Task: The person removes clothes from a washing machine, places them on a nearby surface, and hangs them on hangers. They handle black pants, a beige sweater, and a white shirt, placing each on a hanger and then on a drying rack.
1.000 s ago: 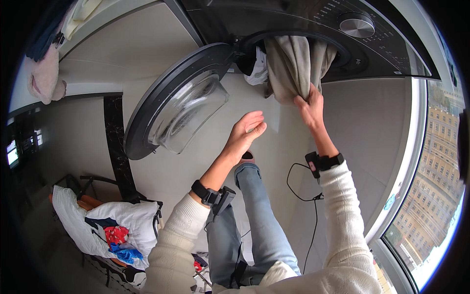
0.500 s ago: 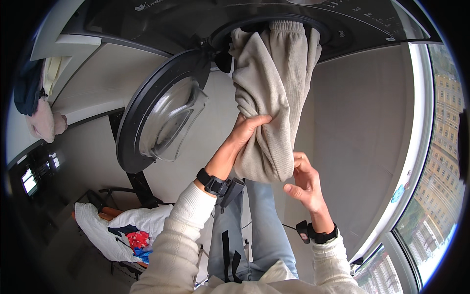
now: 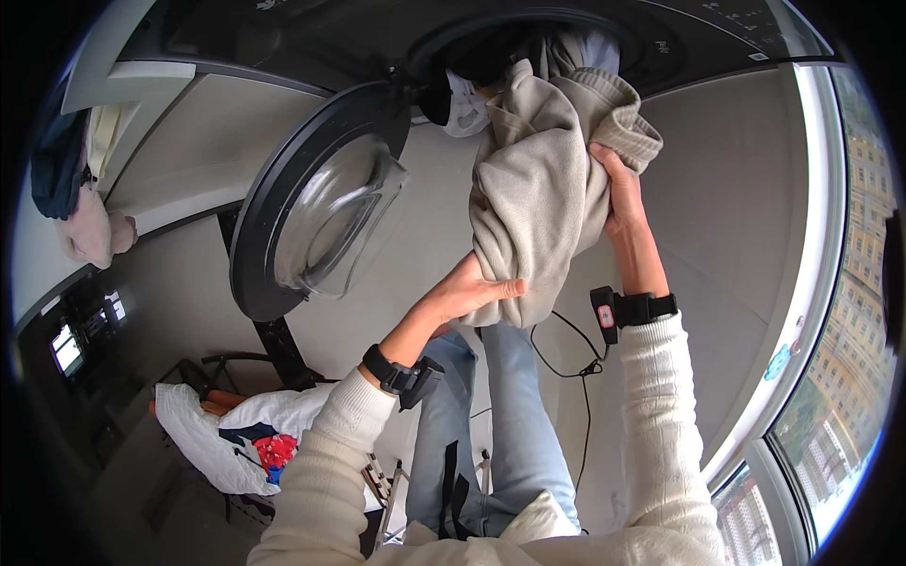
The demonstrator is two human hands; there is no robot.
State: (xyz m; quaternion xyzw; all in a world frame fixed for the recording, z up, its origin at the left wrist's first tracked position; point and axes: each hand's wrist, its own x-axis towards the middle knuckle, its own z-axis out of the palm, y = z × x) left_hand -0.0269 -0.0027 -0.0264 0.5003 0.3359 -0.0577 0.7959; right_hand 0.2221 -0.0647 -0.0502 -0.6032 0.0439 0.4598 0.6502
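A beige knit garment (image 3: 533, 179) with a ribbed edge hangs bunched in front of the opening of a dark front-loading washing machine (image 3: 330, 42). Whether its far end is still inside the drum is hard to tell. My left hand (image 3: 467, 290) is closed on its lower folds, thumb across the front. Up beside the ribbed edge, my right hand (image 3: 621, 189) grips the garment's right side, its fingers mostly hidden behind the cloth. White cloth (image 3: 464, 104) and dark cloth show at the mouth of the drum.
The machine's round glass door (image 3: 321, 208) stands swung out on the left. A chair at lower left holds a white cloth (image 3: 203, 443) and a red garment (image 3: 276, 453). A black cable (image 3: 587, 415) dangles by my legs. A window (image 3: 840, 311) lies to the right.
My right hand has risen from beside the garment's lower end and taken hold near its ribbed edge. The garment has come farther out of the opening, baring white cloth behind it.
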